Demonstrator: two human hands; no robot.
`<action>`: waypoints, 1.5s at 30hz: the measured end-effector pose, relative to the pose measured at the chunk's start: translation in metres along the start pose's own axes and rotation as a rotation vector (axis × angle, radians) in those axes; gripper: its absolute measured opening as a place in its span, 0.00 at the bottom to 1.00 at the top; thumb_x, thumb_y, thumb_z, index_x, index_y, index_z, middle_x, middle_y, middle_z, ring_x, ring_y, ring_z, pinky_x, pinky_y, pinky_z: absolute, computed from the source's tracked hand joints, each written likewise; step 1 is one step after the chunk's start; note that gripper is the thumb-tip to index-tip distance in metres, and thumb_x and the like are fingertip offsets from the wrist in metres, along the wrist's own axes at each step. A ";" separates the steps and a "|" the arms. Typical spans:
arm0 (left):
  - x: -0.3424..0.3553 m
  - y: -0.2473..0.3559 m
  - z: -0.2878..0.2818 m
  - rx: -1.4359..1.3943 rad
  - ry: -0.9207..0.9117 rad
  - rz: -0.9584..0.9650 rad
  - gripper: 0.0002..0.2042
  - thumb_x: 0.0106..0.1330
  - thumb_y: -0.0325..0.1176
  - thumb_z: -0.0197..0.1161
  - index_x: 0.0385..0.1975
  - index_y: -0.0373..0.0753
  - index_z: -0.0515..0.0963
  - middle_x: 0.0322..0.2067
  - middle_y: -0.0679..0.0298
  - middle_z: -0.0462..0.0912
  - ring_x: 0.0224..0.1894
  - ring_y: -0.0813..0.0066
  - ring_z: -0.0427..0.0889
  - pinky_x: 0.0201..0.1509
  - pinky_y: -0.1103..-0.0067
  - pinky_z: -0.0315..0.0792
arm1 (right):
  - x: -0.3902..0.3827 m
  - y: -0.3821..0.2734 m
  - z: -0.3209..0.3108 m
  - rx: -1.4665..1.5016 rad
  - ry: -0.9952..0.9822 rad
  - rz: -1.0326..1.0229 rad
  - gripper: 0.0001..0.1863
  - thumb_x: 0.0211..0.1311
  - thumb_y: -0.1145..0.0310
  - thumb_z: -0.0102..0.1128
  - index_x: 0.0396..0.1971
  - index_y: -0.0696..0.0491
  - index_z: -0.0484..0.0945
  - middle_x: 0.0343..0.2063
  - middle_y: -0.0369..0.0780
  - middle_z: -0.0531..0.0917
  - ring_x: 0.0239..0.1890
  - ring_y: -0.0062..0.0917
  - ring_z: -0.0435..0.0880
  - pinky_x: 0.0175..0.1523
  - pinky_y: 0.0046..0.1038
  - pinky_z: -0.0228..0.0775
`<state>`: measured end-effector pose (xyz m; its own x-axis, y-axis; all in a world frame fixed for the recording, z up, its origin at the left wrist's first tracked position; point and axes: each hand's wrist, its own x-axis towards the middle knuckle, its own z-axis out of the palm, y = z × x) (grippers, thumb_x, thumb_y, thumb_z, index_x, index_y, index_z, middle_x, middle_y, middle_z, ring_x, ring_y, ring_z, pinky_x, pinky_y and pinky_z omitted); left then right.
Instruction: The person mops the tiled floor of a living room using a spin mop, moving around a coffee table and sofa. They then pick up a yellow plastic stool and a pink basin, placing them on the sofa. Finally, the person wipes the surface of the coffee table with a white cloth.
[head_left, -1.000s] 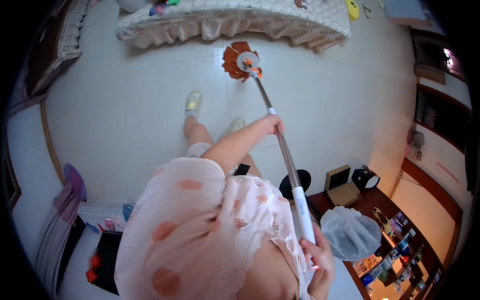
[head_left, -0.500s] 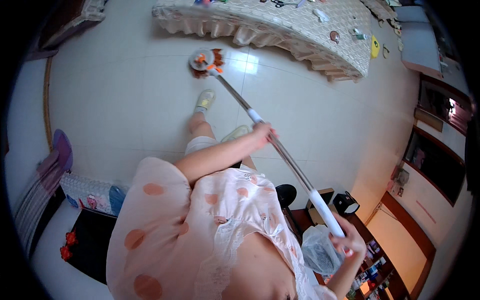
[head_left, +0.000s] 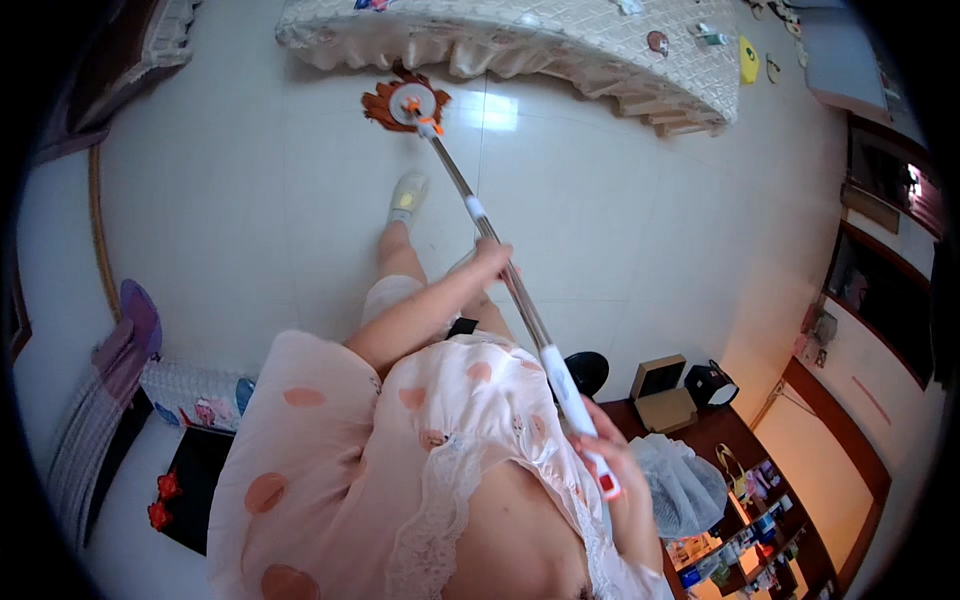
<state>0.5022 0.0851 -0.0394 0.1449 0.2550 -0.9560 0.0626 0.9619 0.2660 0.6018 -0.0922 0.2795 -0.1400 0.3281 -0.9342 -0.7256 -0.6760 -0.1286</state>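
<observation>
Left hand: my left hand (head_left: 490, 258) is wrapped around the bare silver pole (head_left: 526, 307) of the mop (head_left: 467, 187), partway along it.
Right hand: my right hand (head_left: 612, 452) is closed on the white grip (head_left: 564, 378) at the near end, lower and to the right of the left; the two hands are apart on one shaft.
Mop head: the red-brown fringe (head_left: 378, 107) lies spread on the floor (head_left: 230, 200) ahead of my left hand and somewhat to its left, under a pale disc (head_left: 400, 98) with orange fittings.
Mop's lean: it slants from the head, past my left hand, back to my right hand.
Bed: the quilted cover (head_left: 560, 38) and its ruffled edge are beyond both hands, just past the fringe.
Shoe: my pale left shoe (head_left: 408, 190) stands between my left hand and the mop head.
Desk: the dark red-brown desk (head_left: 712, 432) is to the right of my right hand, carrying an open cardboard box (head_left: 667, 408) and a black box (head_left: 712, 384).
Bag: a translucent whitish bag (head_left: 680, 488) sits just right of my right hand.
</observation>
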 end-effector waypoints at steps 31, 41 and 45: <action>0.079 0.018 0.028 0.521 0.082 0.088 0.12 0.49 0.26 0.52 0.31 0.24 0.68 0.25 0.47 0.75 0.22 0.54 0.78 0.21 0.65 0.74 | 0.037 -0.021 -0.040 0.161 -0.014 0.031 0.31 0.54 0.73 0.52 0.58 0.53 0.54 0.21 0.35 0.69 0.14 0.14 0.65 0.16 0.13 0.55; 0.065 -0.074 0.150 0.114 -0.222 -0.331 0.10 0.53 0.24 0.49 0.34 0.27 0.63 0.18 0.59 0.70 0.22 0.65 0.75 0.20 0.68 0.73 | -0.073 0.048 -0.055 0.128 0.315 -0.046 0.38 0.48 0.76 0.55 0.61 0.54 0.50 0.21 0.38 0.70 0.13 0.16 0.65 0.15 0.15 0.57; 0.015 -0.115 0.162 0.110 -0.333 -0.247 0.09 0.54 0.24 0.51 0.31 0.30 0.61 0.21 0.57 0.69 0.17 0.69 0.73 0.14 0.71 0.69 | -0.106 0.058 -0.077 -0.209 0.282 0.010 0.45 0.42 0.83 0.54 0.62 0.50 0.44 0.20 0.38 0.69 0.12 0.18 0.68 0.16 0.18 0.61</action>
<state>0.6567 -0.0378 -0.0640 0.4222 -0.0453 -0.9054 0.2381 0.9692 0.0625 0.6264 -0.2173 0.3452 0.0665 0.1447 -0.9872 -0.5672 -0.8086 -0.1567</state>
